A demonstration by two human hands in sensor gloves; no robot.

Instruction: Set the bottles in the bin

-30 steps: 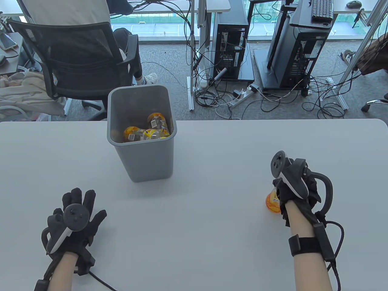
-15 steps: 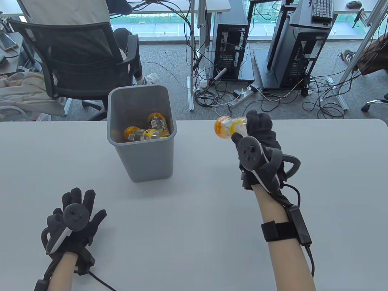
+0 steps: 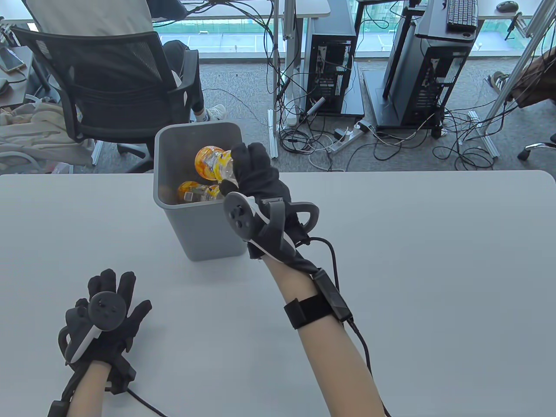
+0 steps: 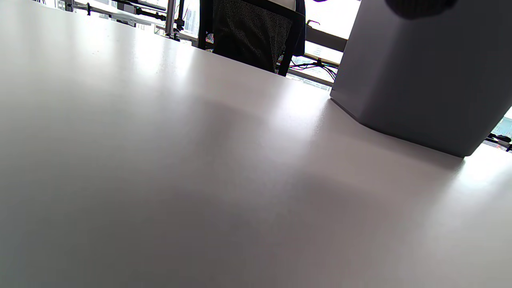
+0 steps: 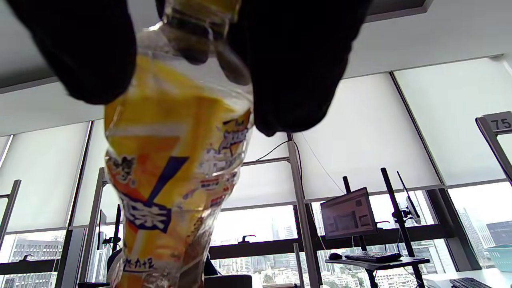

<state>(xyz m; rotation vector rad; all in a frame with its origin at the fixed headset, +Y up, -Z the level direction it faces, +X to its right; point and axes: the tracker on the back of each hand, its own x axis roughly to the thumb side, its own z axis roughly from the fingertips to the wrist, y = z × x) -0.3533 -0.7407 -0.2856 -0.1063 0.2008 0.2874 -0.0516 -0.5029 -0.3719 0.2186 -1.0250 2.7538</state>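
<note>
A grey bin (image 3: 204,226) stands on the white table (image 3: 391,260) at its far edge, left of centre. It holds a few clear bottles with yellow-orange labels (image 3: 195,191). My right hand (image 3: 254,178) grips another such bottle (image 3: 213,163) by its neck end and holds it on its side above the bin's open top. In the right wrist view the bottle (image 5: 176,168) fills the left half, with gloved fingers (image 5: 296,60) around its neck. My left hand (image 3: 106,312) rests flat on the table near the front left, fingers spread, holding nothing. The left wrist view shows the bin wall (image 4: 424,76).
A black office chair (image 3: 108,87) with a seated person stands beyond the table's far edge, behind the bin. Computer towers (image 3: 330,65) and cables lie on the floor further right. The table spreads wide to the right of the bin.
My right hand lifted the bottle from the table's right side and carried it left and away from me until it is over the bin. The left hand has stayed in place.
</note>
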